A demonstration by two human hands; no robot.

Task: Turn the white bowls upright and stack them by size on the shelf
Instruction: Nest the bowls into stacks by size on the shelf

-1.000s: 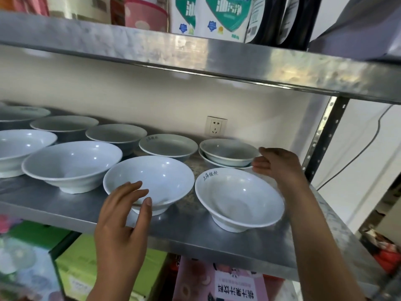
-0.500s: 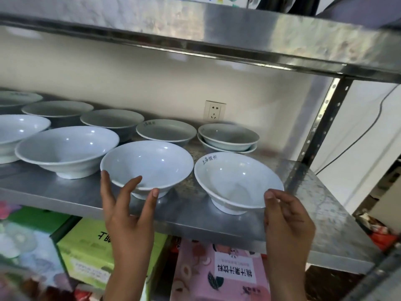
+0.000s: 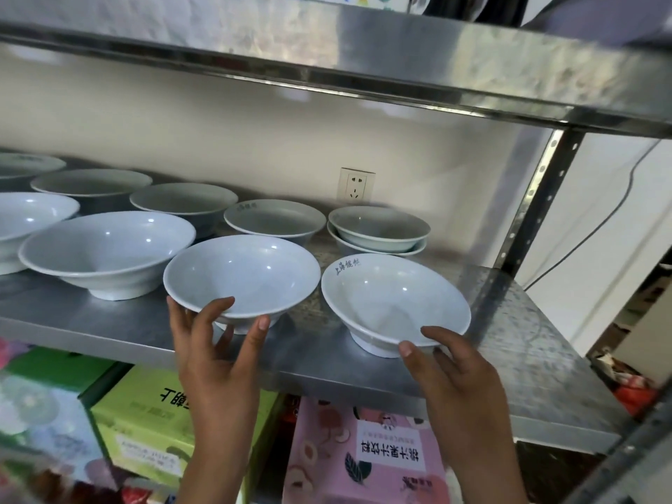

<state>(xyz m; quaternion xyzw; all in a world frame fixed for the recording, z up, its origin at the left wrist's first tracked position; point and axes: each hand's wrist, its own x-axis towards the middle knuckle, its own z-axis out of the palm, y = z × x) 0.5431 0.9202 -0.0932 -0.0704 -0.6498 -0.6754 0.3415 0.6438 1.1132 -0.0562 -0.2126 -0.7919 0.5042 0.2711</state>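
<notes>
- The wide white flared bowl with no lettering (image 3: 242,276) stands upright at the front of the steel shelf (image 3: 527,340); the left hand (image 3: 214,343) grips its near rim, thumb at one side and fingers over the edge and beneath.
- Just to its right, apart from it, sits the white flared bowl with blue characters on its rim (image 3: 394,301) (also upright); the right hand (image 3: 454,369) holds its near edge, index finger lying along the rim and thumb tip under it.
- Behind that bowl, two smaller white bowls are nested as a stack (image 3: 378,229) near the back wall.
- A shallow white bowl (image 3: 274,220) stands left of the stack, and more upright white bowls run off to the left in two rows.
- A white wall socket (image 3: 356,185) sits above the stack.
- Below the shelf stand a green cardboard box (image 3: 145,423) and a pink printed box (image 3: 363,456).
</notes>
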